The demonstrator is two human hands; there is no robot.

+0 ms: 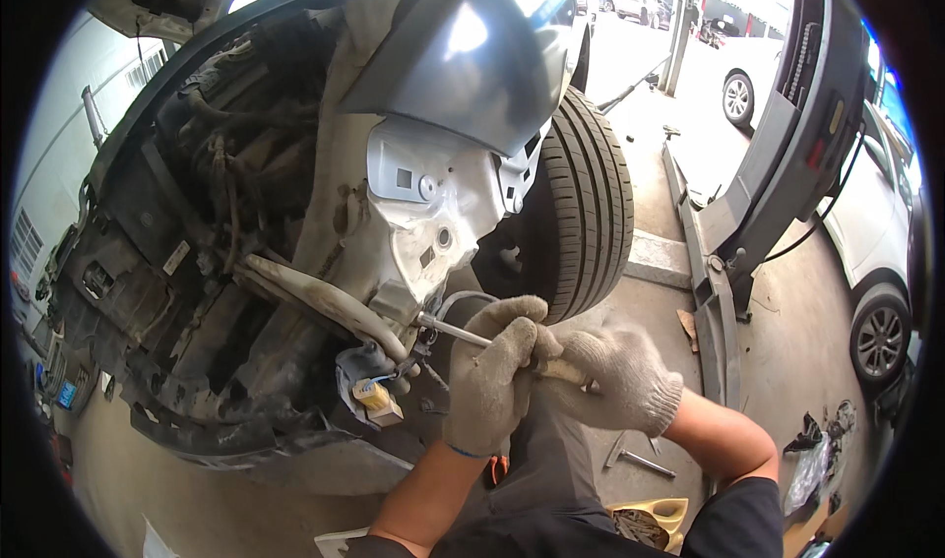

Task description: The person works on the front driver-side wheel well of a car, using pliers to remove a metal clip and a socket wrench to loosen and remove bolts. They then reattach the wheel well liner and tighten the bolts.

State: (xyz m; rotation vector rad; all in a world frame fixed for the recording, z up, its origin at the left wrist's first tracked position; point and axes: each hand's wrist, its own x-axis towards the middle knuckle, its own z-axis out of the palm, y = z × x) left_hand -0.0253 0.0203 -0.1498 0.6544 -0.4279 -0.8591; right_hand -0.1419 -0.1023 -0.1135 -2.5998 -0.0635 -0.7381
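Note:
Both hands wear grey-beige knit work gloves. My left hand is closed around the near end of a long metal socket extension bar. The bar's far end meets the lower edge of a bare silver body panel at the front corner of a car with its front stripped. My right hand is closed beside the left, wrapped round the handle end, which the glove mostly hides. Just left of the bar's tip hangs a dark part with a yellow block. Above are the grey fender and front tyre.
A T-shaped metal tool lies on the floor right of my legs. Close to me are a yellow tray and an orange-handled tool. A lift post stands right, before a white car. A plastic bag lies lower right.

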